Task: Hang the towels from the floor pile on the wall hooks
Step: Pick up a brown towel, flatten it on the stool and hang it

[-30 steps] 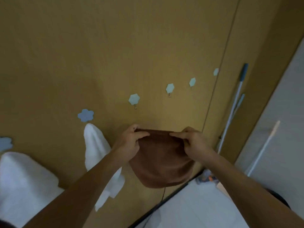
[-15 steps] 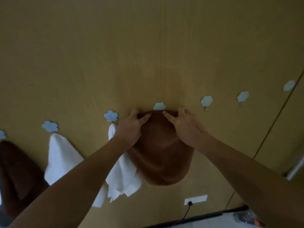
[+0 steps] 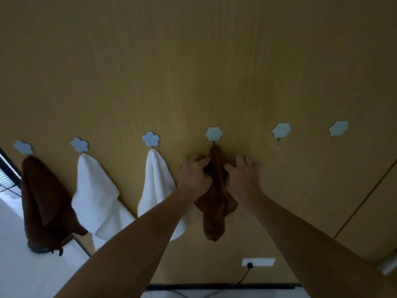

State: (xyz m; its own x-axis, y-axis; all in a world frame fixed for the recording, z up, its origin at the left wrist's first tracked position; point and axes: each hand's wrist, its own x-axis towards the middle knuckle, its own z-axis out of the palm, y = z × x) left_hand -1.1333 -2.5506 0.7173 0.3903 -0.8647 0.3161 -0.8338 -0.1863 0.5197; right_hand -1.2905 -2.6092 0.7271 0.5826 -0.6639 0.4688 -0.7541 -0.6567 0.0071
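Observation:
A brown towel [image 3: 216, 207] hangs in a narrow bunch from the fourth flower-shaped wall hook [image 3: 213, 134]. My left hand [image 3: 194, 175] is against its left side, with curled fingers pinching a fold just below the hook. My right hand [image 3: 241, 175] is on its right side, fingers spread and relaxed against the wall, thumb touching the cloth. Further left, another brown towel [image 3: 43, 201] and two white towels [image 3: 94, 190] [image 3: 156, 181] hang from three more hooks.
Two bare hooks [image 3: 281, 130] [image 3: 338, 127] are on the wall to the right. A white socket [image 3: 257, 261] with a plugged-in black cable sits low on the wall. White floor [image 3: 25, 272] shows at the lower left. A door seam runs down the right side.
The brown towel went from being held spread below the hooks to hanging bunched from the fourth hook. Both hands slid down from its top edge to its sides.

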